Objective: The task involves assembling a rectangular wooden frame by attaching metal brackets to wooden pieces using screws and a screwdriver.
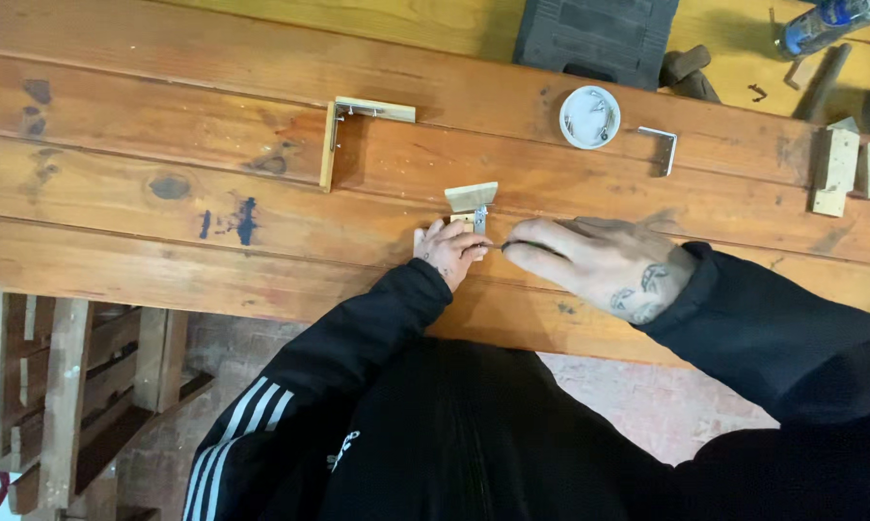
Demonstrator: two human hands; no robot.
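At frame centre, a small wooden corner piece (470, 201) with a metal bracket is steadied on the plank workbench (165, 251) by the left hand (448, 251), fingers curled against it. A thin screw or tool, too small to tell, is pinched by the right hand (589, 262), fingertips pressed together. One finished L-shaped frame (343, 130) lies upper left. A white dish of screws (589, 117), a loose bracket (663, 145) and wood blocks (845, 166) at upper right are untouched; assembly judged partway.

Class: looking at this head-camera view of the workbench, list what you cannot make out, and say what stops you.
- Small tool in right hand: thin, mostly hidden by fingers.
- Wood piece under left hand: covered by hand.
- White round dish: contents too small.
- Black case: cut by top edge.
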